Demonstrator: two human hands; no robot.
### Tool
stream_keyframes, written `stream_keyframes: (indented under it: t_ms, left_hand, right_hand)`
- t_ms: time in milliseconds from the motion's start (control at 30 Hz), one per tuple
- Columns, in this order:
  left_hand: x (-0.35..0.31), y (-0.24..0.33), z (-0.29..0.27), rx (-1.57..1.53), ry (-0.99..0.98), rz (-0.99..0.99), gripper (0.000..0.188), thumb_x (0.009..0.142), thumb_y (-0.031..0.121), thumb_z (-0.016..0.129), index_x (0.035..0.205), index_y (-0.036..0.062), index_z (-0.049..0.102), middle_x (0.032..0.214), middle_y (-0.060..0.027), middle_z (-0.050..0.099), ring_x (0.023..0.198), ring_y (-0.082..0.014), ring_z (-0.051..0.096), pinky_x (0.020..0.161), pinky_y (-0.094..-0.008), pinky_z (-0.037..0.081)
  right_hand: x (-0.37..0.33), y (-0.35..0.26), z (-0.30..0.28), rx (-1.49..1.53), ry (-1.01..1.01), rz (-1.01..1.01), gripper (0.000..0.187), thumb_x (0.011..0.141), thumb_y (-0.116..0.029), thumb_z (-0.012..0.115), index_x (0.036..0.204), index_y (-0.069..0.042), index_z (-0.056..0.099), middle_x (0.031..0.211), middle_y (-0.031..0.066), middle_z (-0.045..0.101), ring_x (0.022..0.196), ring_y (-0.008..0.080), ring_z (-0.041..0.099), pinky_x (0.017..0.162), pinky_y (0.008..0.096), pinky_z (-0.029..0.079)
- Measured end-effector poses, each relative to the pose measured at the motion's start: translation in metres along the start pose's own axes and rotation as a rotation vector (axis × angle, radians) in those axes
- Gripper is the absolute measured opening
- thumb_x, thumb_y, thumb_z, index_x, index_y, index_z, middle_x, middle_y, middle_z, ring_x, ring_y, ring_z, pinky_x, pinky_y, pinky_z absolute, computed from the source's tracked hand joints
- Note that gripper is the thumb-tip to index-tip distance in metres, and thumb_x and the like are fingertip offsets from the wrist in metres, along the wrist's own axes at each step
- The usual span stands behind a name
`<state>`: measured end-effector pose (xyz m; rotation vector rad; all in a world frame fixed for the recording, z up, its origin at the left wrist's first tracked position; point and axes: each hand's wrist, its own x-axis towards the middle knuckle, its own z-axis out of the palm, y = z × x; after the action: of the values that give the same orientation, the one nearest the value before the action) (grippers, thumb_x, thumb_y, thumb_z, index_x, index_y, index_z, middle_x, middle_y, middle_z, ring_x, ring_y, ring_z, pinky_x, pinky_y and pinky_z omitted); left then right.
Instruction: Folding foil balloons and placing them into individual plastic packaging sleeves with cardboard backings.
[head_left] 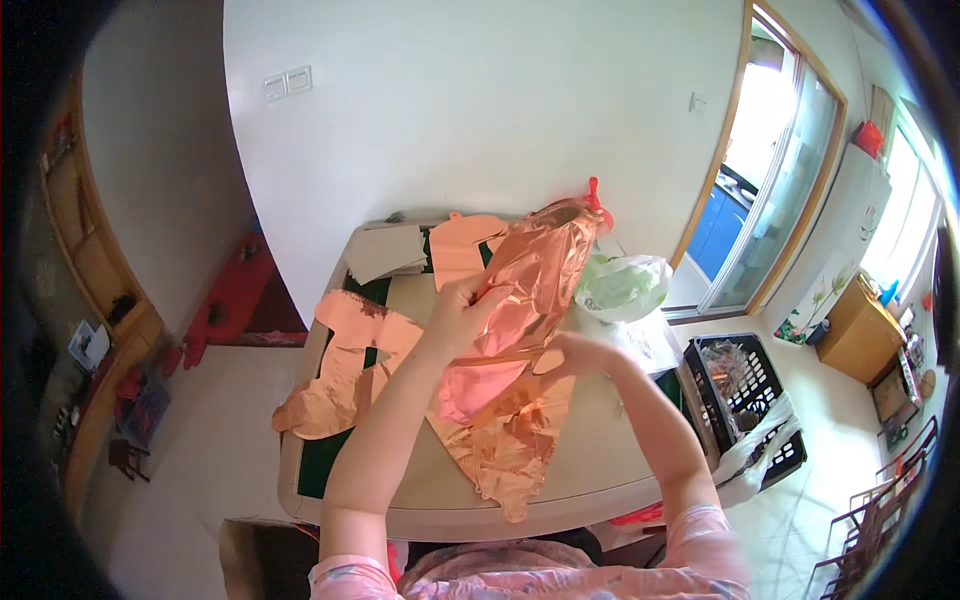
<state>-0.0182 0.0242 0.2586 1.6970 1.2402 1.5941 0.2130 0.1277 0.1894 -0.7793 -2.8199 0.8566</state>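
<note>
A large rose-gold foil balloon [535, 275], crumpled and shiny, is raised over the near middle of the table. My left hand [468, 312] grips its left side, fingers closed on the foil. At its right edge my right hand [580, 355] pinches a fold of the foil. A pinkish inner face shows between the hands, and the lower foil [510, 450] drapes down to the table's front edge. Another flat rose-gold foil balloon [355, 365] lies to the left of my left forearm. One more foil piece [460, 248] rests behind it.
The beige table [615, 460] stands against a white wall. Pale flat sheets [386, 252] lie at the back left. A whitish-green plastic bag [625, 285] sits at the right, with something red [594, 195] behind the foil. A black crate [740, 385] is beside the table's right side.
</note>
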Motion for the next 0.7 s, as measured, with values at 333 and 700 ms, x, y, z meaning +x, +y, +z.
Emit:
stream_keyframes:
  t_ms: [333, 700]
  left_hand:
    - [-0.091, -0.007, 0.001, 0.268, 0.036, 0.332, 0.027, 0.081, 0.006, 0.067, 0.108, 0.0030, 0.064, 0.103, -0.0089, 0.067, 0.100, -0.0215, 0.064, 0.089, -0.0359, 0.051]
    - [-0.220, -0.156, 0.058, 0.600, -0.217, 0.159, 0.032, 0.078, 0.005, 0.065, 0.110, 0.0057, 0.067, 0.118, -0.0134, 0.062, 0.116, -0.0296, 0.055, 0.100, -0.0411, 0.045]
  right_hand:
    - [0.035, 0.019, 0.027, -0.228, 0.762, 0.001, 0.024, 0.080, -0.016, 0.068, 0.103, -0.012, 0.070, 0.104, 0.0096, 0.069, 0.100, 0.0251, 0.064, 0.103, 0.0488, 0.037]
    - [0.036, 0.094, 0.138, -0.428, 0.547, 0.178, 0.049, 0.083, -0.013, 0.058, 0.131, -0.022, 0.055, 0.144, 0.0131, 0.043, 0.138, 0.0256, 0.034, 0.114, 0.0558, 0.016]
